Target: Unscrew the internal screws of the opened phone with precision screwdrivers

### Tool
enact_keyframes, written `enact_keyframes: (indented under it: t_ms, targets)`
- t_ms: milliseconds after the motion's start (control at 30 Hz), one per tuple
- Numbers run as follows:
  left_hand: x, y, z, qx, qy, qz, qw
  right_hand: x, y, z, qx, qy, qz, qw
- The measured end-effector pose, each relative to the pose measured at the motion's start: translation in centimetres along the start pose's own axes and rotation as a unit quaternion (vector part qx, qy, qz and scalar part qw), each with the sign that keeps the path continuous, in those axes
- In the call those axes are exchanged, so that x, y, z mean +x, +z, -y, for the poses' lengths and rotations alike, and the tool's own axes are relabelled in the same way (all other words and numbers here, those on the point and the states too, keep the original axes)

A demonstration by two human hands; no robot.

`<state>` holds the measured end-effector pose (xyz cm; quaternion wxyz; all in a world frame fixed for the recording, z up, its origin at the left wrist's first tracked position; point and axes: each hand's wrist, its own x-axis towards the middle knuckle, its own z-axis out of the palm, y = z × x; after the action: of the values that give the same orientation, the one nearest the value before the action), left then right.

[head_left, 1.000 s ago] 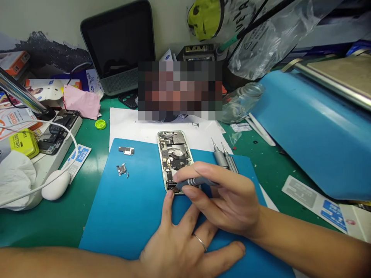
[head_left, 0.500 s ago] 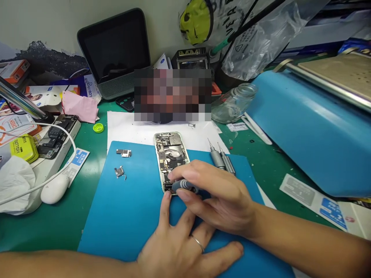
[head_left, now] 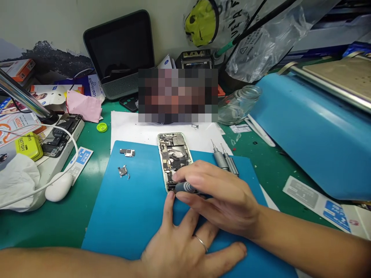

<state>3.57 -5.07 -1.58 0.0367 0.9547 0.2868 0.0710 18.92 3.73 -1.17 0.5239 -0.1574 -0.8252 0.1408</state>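
An opened smartphone [head_left: 176,154] with its inner parts bare lies on the blue mat [head_left: 130,216]. My right hand [head_left: 223,197] is closed around a small grey screwdriver [head_left: 185,187], held over the phone's lower end. The screwdriver's tip is hard to make out. Below it, my left hand [head_left: 182,239] lies palm down with its fingers spread and a ring on one of them. One of its fingertips rests at the phone's bottom edge. Left of the phone sit two small phone parts [head_left: 127,153] [head_left: 123,170]. Two more grey screwdrivers [head_left: 220,159] lie to the right.
A white sheet [head_left: 124,125] lies under the mat's far edge. Behind stand a dark-screened display [head_left: 121,50] and a tilted glass jar [head_left: 239,104]. A white cable [head_left: 75,150] and a white rounded device [head_left: 58,187] are at left; a large blue roll-like surface [head_left: 313,135] borders the right.
The whole view has shifted slightly, moving everything a little to the right. The screwdriver's handle looks slightly turned in my right hand; my left hand keeps its place at the phone.
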Motion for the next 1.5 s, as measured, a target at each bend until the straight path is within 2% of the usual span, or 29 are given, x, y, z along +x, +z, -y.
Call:
enact_keyframes:
  t_ms: [267,500,733,1233,1500]
  targets:
    - [0.1,-0.9,0.2,-0.02,0.022,0.069,0.997,0.2,-0.2,0.2,0.004,0.016,-0.002,1.0]
    - [0.3,-1.4,0.2,-0.074,0.018,0.098,0.992,-0.1,-0.3,0.1,-0.007,0.027,0.003,1.0]
    - [0.3,-1.7,0.2,-0.075,0.018,0.113,0.991,0.0,-0.4,0.2,-0.007,0.018,0.007,1.0]
    - [0.1,0.0,0.1,0.034,0.007,-0.012,0.999,-0.1,-0.1,0.1,0.002,0.023,-0.002,1.0]
    - [0.3,-0.1,-0.1,0.051,0.001,-0.03,0.998,-0.5,0.2,0.2,0.007,0.049,0.006,0.999]
